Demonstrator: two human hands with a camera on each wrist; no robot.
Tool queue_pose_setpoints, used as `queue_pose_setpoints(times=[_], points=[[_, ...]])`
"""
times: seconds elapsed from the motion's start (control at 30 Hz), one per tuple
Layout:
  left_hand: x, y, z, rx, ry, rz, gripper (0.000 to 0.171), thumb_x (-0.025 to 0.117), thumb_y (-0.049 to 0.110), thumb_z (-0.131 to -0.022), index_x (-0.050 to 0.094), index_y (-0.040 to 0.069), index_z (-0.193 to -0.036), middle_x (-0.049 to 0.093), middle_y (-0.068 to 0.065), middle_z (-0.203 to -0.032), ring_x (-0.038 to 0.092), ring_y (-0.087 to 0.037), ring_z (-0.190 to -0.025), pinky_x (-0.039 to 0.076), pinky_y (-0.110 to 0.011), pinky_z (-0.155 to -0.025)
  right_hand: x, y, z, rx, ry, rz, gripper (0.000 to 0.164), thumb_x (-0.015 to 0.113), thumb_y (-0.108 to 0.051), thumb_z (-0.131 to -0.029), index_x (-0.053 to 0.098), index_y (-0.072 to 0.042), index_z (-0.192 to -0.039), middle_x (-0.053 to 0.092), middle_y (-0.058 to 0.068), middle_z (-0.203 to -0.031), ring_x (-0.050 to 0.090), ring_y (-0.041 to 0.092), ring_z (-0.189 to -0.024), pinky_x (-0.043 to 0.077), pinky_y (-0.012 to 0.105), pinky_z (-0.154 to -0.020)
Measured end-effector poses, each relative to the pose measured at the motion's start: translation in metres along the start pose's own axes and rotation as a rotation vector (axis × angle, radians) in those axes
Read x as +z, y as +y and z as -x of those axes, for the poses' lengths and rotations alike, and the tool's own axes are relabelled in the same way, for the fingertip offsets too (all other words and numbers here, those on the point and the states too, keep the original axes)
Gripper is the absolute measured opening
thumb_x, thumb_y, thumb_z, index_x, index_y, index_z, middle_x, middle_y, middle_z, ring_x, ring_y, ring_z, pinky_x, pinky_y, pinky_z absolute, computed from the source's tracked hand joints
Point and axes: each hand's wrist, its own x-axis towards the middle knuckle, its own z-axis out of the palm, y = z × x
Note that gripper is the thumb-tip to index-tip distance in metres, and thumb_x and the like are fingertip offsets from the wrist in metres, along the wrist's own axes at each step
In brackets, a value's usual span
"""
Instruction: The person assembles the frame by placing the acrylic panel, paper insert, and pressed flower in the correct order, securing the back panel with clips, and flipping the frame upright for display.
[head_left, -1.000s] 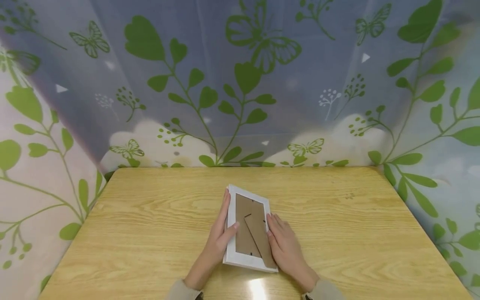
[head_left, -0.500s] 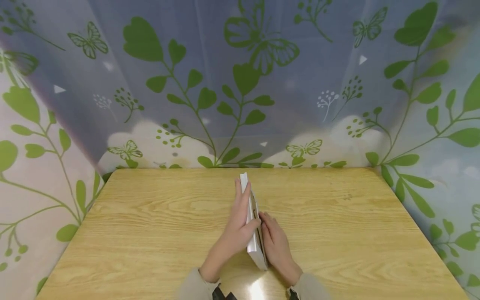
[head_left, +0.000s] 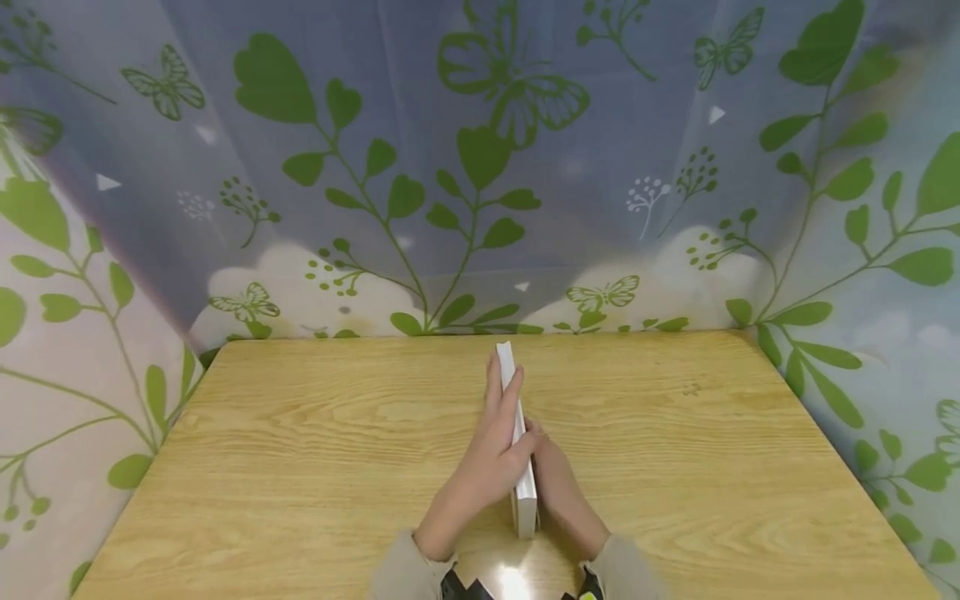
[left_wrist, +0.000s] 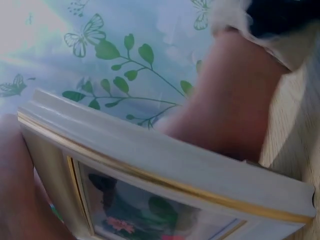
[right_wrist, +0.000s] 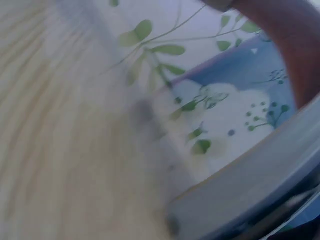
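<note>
A white picture frame (head_left: 528, 510) stands nearly edge-on to me above the table, between both hands. In the left wrist view the frame (left_wrist: 140, 137) shows its white side, gold trim and a glazed front with flowers and leaves. My left hand (head_left: 491, 458) grips it from the left, fingers along the front and thumb across the near edge. On the back side is my right hand (head_left: 558, 479), close against the frame, its fingers mostly hidden by the frame and left thumb. In the right wrist view, the frame (right_wrist: 250, 185) crosses the lower right, blurred.
The frame is over a light wood-grain table (head_left: 300, 467). Behind it hangs a blue-and-white cloth (head_left: 600, 183) with green leaves and butterflies, continuing along both sides. A bright light reflection lies near the table's front, between the forearms.
The frame has turned from showing its brown backing and stand to edge-on. My left hand has shifted right with it, and my right hand has gone partly behind it.
</note>
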Motion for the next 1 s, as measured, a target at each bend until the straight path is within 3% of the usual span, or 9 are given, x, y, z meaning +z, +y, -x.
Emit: queue_pose_setpoints(times=[0.1,0.2,0.33,0.53,0.67,0.8,0.9,1.0], points=[[-0.002,-0.002,0.0,0.006,0.015,-0.032,0.067,0.049,0.018,-0.099,0.018,0.002,-0.157,-0.018,-0.003,-0.164,-0.016,-0.021,-0.149,0.004,-0.055,-0.118,-0.006,-0.021,-0.001,0.034,-0.05,-0.24,0.057,0.022,-0.036,-0.11,0.037,0.0,-0.15,0.044,0.021,-0.15,0.041,0.034,-0.136,0.028,0.05,-0.113],[-0.002,-0.003,0.001,0.004,0.025,-0.072,0.057,0.033,0.027,-0.107,0.02,0.001,-0.156,-0.015,-0.005,-0.164,-0.016,-0.025,-0.149,0.004,-0.059,-0.116,-0.009,-0.039,-0.002,-0.039,-0.09,-0.272,0.059,0.024,-0.035,-0.109,0.026,0.002,-0.154,0.026,0.021,-0.16,0.021,0.038,-0.147,0.013,0.058,-0.117],[-0.002,-0.005,0.002,0.021,0.027,-0.08,0.063,0.009,0.04,-0.109,0.02,0.0,-0.156,-0.012,-0.008,-0.165,-0.014,-0.029,-0.15,0.004,-0.063,-0.115,-0.01,-0.053,-0.005,-0.081,-0.098,-0.233,0.057,0.032,-0.031,-0.108,0.023,-0.002,-0.156,0.023,0.019,-0.161,0.021,0.037,-0.147,0.016,0.059,-0.116],[-0.002,-0.012,0.004,0.025,0.002,0.007,0.068,0.001,0.049,-0.106,0.009,0.006,-0.159,-0.011,-0.006,-0.166,-0.012,-0.024,-0.15,0.004,-0.06,-0.117,-0.012,-0.056,-0.009,-0.051,-0.078,-0.222,0.059,0.041,-0.029,-0.105,0.025,-0.004,-0.156,0.029,0.02,-0.159,0.034,0.038,-0.14,0.029,0.054,-0.111],[-0.003,-0.022,0.008,-0.058,0.019,0.129,0.062,0.005,0.044,-0.108,0.006,0.012,-0.16,-0.007,-0.005,-0.166,-0.006,-0.026,-0.151,0.006,-0.059,-0.116,-0.016,-0.052,-0.01,-0.019,-0.044,-0.218,0.061,0.042,-0.029,-0.1,0.03,-0.002,-0.154,0.038,0.026,-0.152,0.049,0.04,-0.123,0.045,0.046,-0.095],[0.001,-0.038,0.019,-0.181,0.051,0.18,0.06,0.01,0.04,-0.109,0.014,0.008,-0.159,0.002,-0.013,-0.166,0.003,-0.034,-0.151,0.007,-0.059,-0.117,-0.022,-0.048,-0.009,0.021,-0.052,-0.27,0.064,0.041,-0.03,-0.099,0.028,0.0,-0.154,0.04,0.031,-0.147,0.053,0.04,-0.113,0.048,0.04,-0.084],[0.008,-0.053,0.028,-0.267,0.029,0.189,0.063,0.008,0.042,-0.108,0.016,0.004,-0.158,0.006,-0.019,-0.164,0.005,-0.038,-0.15,0.007,-0.058,-0.117,-0.029,-0.043,-0.009,0.038,-0.059,-0.33,0.062,0.038,-0.026,-0.099,0.026,0.001,-0.154,0.041,0.034,-0.143,0.054,0.038,-0.109,0.048,0.039,-0.082],[0.017,-0.065,0.036,-0.314,-0.004,0.128,0.066,0.007,0.043,-0.108,0.016,-0.001,-0.157,0.01,-0.024,-0.162,0.003,-0.042,-0.149,0.005,-0.061,-0.116,-0.038,-0.037,-0.007,0.049,-0.054,-0.389,0.06,0.033,-0.023,-0.1,0.026,0.003,-0.153,0.042,0.036,-0.136,0.053,0.029,-0.104,0.048,0.035,-0.082]])
